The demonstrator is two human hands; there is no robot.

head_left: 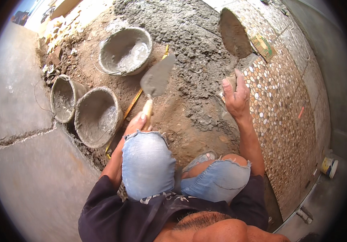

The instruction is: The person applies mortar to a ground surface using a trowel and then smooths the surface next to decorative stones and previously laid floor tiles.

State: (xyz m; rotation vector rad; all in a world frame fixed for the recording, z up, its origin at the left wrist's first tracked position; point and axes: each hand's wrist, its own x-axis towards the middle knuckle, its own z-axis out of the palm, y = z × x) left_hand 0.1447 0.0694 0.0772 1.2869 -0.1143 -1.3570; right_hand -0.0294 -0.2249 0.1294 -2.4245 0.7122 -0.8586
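Firstly, wet grey mortar (197, 72) is spread between and beyond the left hand (137, 123) and right hand (239, 99); three buckets (110, 52) are placed left and ahead of the left. A larger brown-coated trowel (234, 35) is gripped in the right, a grey-bladed trowel (157, 77) in the left.

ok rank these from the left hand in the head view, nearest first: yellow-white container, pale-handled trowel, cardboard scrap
1. Pale-handled trowel: held in the left hand
2. Cardboard scrap: upper right
3. Yellow-white container: far right, lower down
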